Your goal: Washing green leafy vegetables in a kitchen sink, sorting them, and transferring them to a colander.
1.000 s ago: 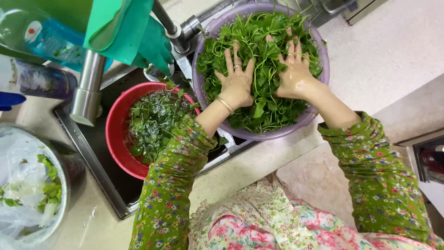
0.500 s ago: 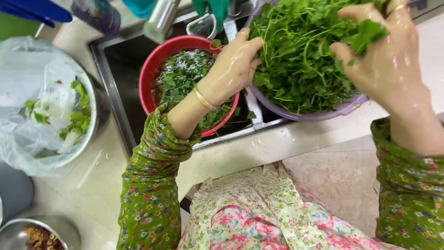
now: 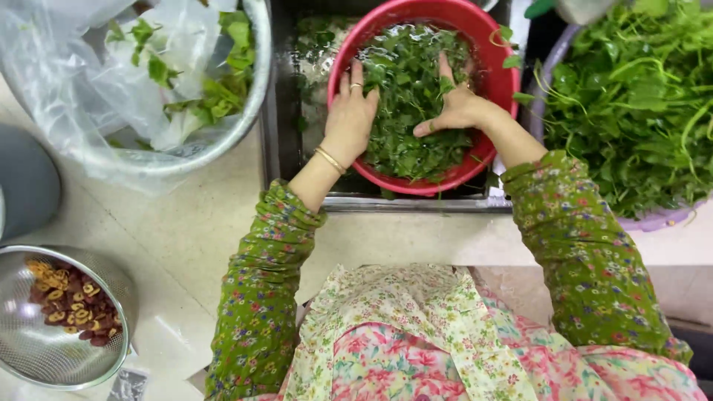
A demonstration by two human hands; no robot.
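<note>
A red plastic bowl (image 3: pixel 496 70) full of wet green leaves (image 3: pixel 405 89) sits in the dark sink (image 3: pixel 286 134). My left hand (image 3: pixel 350 115) rests flat on the leaves at the bowl's left side, fingers spread, a ring and a gold bangle on it. My right hand (image 3: pixel 454 104) presses into the leaves at the right side, fingers apart. Neither hand has closed around anything. To the right stands a purple bowl (image 3: pixel 657 220) heaped with loose leafy greens (image 3: pixel 631 96).
A metal basin (image 3: pixel 249 111) lined with a clear plastic bag (image 3: pixel 89 74) and some green scraps stands top left. A metal strainer (image 3: pixel 44 364) with reddish dried fruit pieces is bottom left. A grey round object (image 3: pixel 26 182) lies at the left edge. Pale counter (image 3: pixel 171 238) lies between.
Both hands left the purple bowl of greens and moved left into the red bowl. The view shifted left and down, bringing the strainer and lined basin into sight.
</note>
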